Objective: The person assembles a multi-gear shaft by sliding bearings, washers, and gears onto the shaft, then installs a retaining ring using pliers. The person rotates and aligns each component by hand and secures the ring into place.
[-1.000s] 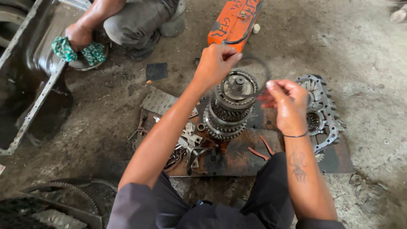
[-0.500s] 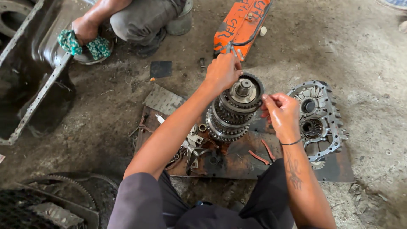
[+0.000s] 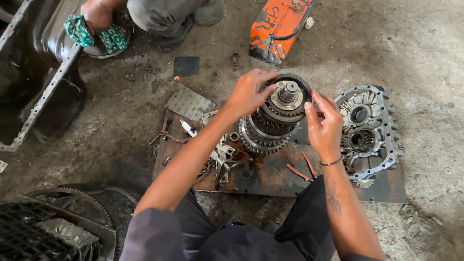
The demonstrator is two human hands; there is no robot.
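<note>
A stack of gears [image 3: 273, 123] stands upright on a rusty metal plate [image 3: 270, 176] on the floor, its shaft pointing up. The left hand [image 3: 249, 94] and right hand [image 3: 323, 126] flank the top gear [image 3: 289, 95], fingers curled onto its rim from opposite sides.

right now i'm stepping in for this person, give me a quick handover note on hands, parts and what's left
Left hand: fingers on the left rim of the top gear ring.
Right hand: fingertips on its right rim.
Both have a grip on that ring around the shaft tip; how far down it sits cannot be told.
Gear stack: upright on the rusty plate.
Housing cover: flat, right of the stack.
Small loose parts: left of the stack's base.
Left: cover is off the stack; loose parts lie unfitted.
Another person's hand with a green rag is at the pan, top left.
</note>
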